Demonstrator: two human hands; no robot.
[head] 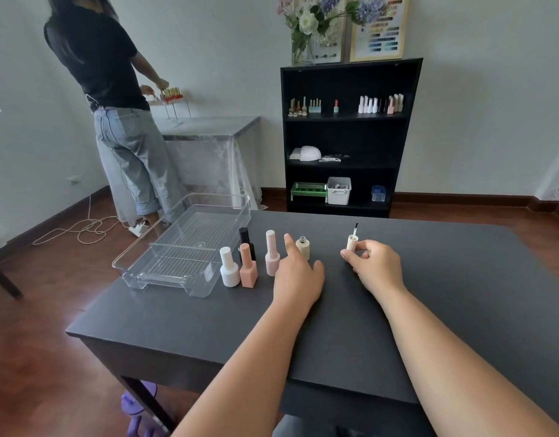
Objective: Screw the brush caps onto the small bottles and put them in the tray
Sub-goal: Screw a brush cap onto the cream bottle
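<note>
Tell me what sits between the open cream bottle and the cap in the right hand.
Nothing: the head view shows only bare dark table between the open cream bottle and the brush cap held in the right hand.

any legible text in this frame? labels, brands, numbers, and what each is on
None legible.
Framed colour chart on the bookshelf: printed rows, too blurred to read.
Jeans pocket patch: lettering too small to read.
Bottles on the table: no labels visible.
</note>
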